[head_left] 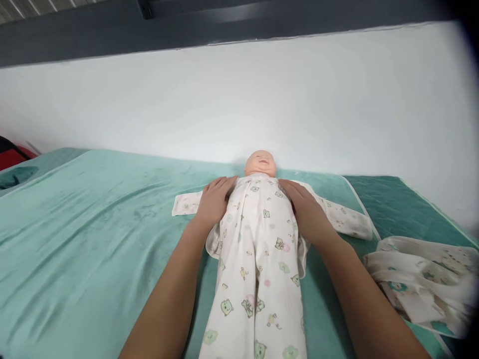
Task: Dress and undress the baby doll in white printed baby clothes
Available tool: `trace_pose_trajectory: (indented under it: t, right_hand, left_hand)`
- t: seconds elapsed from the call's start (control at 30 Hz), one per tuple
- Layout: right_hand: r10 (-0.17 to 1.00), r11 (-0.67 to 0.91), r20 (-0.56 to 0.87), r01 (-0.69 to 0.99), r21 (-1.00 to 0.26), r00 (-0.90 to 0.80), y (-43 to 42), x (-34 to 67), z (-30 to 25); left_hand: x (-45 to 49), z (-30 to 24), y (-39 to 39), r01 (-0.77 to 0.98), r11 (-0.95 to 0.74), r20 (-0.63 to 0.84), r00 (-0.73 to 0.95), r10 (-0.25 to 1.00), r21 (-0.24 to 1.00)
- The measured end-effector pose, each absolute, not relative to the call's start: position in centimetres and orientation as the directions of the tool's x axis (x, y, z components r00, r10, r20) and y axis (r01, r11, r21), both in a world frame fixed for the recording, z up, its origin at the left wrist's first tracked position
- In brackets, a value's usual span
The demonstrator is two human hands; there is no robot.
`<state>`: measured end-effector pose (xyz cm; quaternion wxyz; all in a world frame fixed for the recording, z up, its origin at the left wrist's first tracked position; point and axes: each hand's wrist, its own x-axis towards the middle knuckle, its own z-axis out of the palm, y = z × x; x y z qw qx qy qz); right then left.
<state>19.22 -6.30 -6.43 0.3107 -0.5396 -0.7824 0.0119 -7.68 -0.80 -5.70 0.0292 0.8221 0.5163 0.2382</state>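
A baby doll lies on its back, its bare head near the white wall. White printed trousers cover its front from the neck down, their legs stretching toward me. From beneath them spread the sleeves of a matching white top; no doll hands show at the cuffs. My left hand rests along the left upper edge of the trousers, fingers extended and together. Against the opposite edge lies my right hand, its fingers also stretched out. Both thumbs are mostly hidden.
A light green plush cover spreads under the doll, with a darker green section at the right. Crumpled white printed cloth lies by my right forearm. Behind stands the white wall. A red and black item sits far left.
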Motion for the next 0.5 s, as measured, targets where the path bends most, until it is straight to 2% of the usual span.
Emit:
trace_pose_trajectory:
  t: [0.17,0.27,0.33,0.4,0.5]
  right_hand:
    - [0.901,0.238,0.413,0.949,-0.208,-0.135,-5.8,19.6,-7.5]
    - [0.917,0.148,0.395,0.969,-0.199,-0.059,-5.3,19.9,-8.0]
    - [0.924,0.125,0.382,0.954,-0.274,-0.011,-5.1,20.1,-7.8]
    - [0.916,0.132,0.396,0.888,-0.441,0.06,-5.5,20.0,-6.6]
    - [0.847,0.284,0.509,0.681,-0.675,0.152,-7.8,19.9,-2.6]
  left_hand:
    - [-7.6,-5.7,-1.0,0.892,-0.406,0.328,0.33,0.885,0.199]
    - [-7.5,-5.7,-0.9,0.92,-0.351,0.338,0.278,0.899,0.177]
    - [-7.5,-5.8,-0.7,0.928,-0.308,0.336,0.227,0.914,0.21]
    - [-7.6,-5.8,-0.3,0.92,-0.261,0.311,0.167,0.936,0.292]
    - [-7.5,-5.1,-0.1,0.838,-0.232,0.297,0.088,0.951,0.494]
